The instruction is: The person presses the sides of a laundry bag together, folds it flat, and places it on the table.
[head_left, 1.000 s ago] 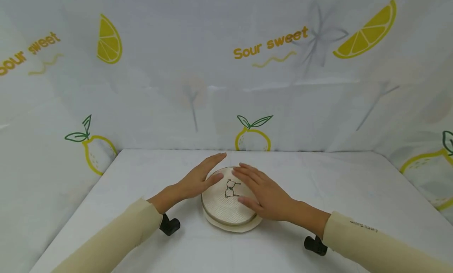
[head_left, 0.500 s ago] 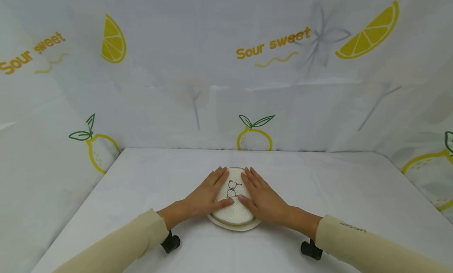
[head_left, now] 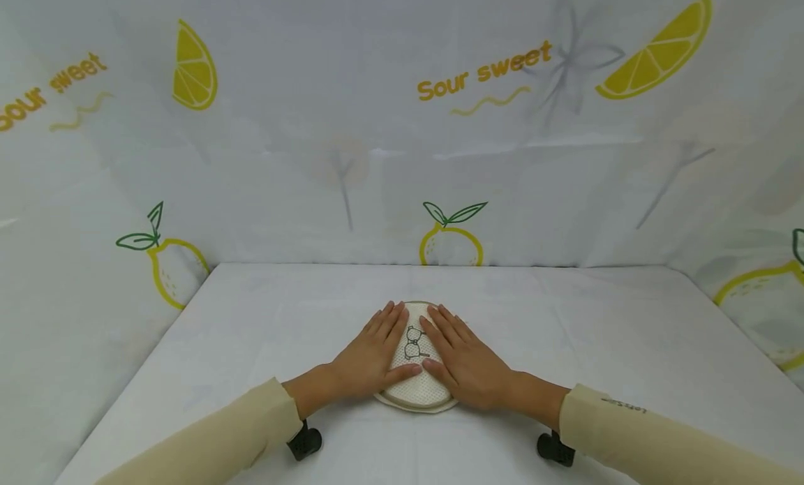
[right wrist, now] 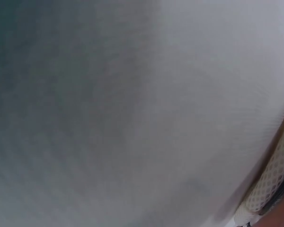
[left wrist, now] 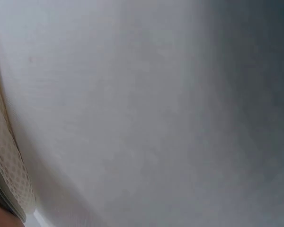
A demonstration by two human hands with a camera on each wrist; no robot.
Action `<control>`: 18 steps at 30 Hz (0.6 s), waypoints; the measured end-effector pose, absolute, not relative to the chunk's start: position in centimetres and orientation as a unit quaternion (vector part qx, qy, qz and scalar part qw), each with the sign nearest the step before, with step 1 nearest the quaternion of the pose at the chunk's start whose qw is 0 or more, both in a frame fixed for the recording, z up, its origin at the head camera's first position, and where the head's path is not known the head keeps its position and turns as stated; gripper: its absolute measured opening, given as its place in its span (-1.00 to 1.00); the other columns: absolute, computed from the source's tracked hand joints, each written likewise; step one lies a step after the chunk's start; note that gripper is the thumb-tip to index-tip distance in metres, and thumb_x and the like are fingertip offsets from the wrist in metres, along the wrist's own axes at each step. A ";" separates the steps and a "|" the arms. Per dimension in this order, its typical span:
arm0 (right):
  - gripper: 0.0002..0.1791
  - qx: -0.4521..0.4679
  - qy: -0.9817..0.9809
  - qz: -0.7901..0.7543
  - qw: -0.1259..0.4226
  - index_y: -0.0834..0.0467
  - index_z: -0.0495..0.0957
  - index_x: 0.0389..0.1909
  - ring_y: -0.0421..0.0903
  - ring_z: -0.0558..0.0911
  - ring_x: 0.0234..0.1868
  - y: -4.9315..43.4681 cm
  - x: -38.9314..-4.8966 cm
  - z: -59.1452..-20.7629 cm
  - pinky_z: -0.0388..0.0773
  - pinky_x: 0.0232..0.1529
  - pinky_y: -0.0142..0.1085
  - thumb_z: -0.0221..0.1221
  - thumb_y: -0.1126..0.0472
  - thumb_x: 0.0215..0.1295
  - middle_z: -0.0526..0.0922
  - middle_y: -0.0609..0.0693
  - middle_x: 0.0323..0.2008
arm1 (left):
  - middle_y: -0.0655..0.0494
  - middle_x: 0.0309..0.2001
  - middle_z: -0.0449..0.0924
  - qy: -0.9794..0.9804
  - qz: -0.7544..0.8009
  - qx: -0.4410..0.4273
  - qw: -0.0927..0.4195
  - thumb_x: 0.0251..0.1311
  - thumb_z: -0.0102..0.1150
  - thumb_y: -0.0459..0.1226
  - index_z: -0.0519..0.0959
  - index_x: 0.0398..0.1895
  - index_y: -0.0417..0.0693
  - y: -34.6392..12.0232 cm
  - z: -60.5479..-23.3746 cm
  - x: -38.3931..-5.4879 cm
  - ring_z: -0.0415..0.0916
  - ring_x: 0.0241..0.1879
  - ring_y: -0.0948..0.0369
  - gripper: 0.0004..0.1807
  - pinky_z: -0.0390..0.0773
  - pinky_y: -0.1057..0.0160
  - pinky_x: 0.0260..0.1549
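A round cream mesh laundry bag (head_left: 422,389) with a dark outline drawing of glasses on top lies at the middle of the table. My left hand (head_left: 369,357) rests flat over its left side, fingers straight and pointing to the far edge. Across its right side lies my right hand (head_left: 472,368), likewise with straight fingers. The two thumbs nearly meet below the drawing. In the left wrist view the bag's mesh side (left wrist: 9,161) and a zip (left wrist: 1,187) show at the left edge. The right wrist view catches the mesh side (right wrist: 273,182) at lower right.
A white cloth covers the table (head_left: 251,317). Behind it hangs a white curtain (head_left: 314,122) printed with lemons and lettering. Small black wrist-worn devices sit under the left cuff (head_left: 305,442) and the right cuff (head_left: 555,449).
One second ago both hands were held tilted above the bag. They have come down onto it from both sides and lie flatter, and the bag looks lower under them.
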State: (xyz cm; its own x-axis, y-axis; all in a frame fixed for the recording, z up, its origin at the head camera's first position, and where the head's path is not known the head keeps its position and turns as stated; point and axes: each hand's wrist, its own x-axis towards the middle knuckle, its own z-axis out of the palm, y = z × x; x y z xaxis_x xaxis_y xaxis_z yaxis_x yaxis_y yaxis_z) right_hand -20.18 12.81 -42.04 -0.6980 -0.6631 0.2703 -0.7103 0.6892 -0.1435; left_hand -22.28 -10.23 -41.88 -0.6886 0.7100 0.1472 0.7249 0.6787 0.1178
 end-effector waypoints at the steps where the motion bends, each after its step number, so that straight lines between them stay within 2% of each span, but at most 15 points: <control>1: -0.27 0.374 -0.914 0.121 0.098 0.33 -0.03 0.46 0.17 -0.12 0.46 12.8 -20.1 -42.0 -0.05 0.37 0.04 -0.19 -0.08 0.51 -0.07 0.24 0.47 | -0.26 0.48 -0.22 -0.915 -0.083 -0.393 0.045 0.35 -0.38 0.30 -0.16 0.47 -0.38 -10.2 -41.8 -22.2 -0.30 0.46 -0.11 0.00 -0.16 0.02 0.37; 6: -0.24 0.370 -0.917 0.121 0.092 0.40 -0.09 0.45 0.16 -0.12 0.47 12.5 -19.9 -41.6 -0.06 0.38 0.02 -0.20 -0.09 0.51 -0.08 0.25 0.47 | -0.27 0.48 -0.22 -0.913 -0.086 -0.396 0.048 0.36 -0.38 0.29 -0.14 0.46 -0.39 -10.4 -41.8 -22.2 -0.29 0.45 -0.12 -0.02 -0.14 0.01 0.37; 12: -0.24 0.357 -0.923 0.110 0.085 0.38 -0.08 0.45 0.14 -0.15 0.47 12.6 -20.2 -41.2 -0.09 0.39 0.00 -0.23 -0.11 0.52 -0.07 0.23 0.47 | -0.24 0.49 -0.30 -0.913 -0.059 -0.402 0.039 0.36 -0.50 0.30 -0.22 0.48 -0.34 -10.3 -41.7 -22.7 -0.38 0.46 -0.07 -0.03 -0.20 0.04 0.38; 18: -0.22 0.356 -0.927 0.101 0.061 0.35 -0.07 0.46 0.12 -0.15 0.47 12.7 -20.1 -41.2 -0.07 0.38 0.02 -0.28 -0.17 0.51 -0.07 0.21 0.47 | -0.20 0.50 -0.27 -0.915 -0.100 -0.391 0.014 0.38 -0.41 0.26 -0.19 0.48 -0.31 -10.3 -42.0 -22.6 -0.36 0.47 -0.04 -0.06 -0.23 0.08 0.38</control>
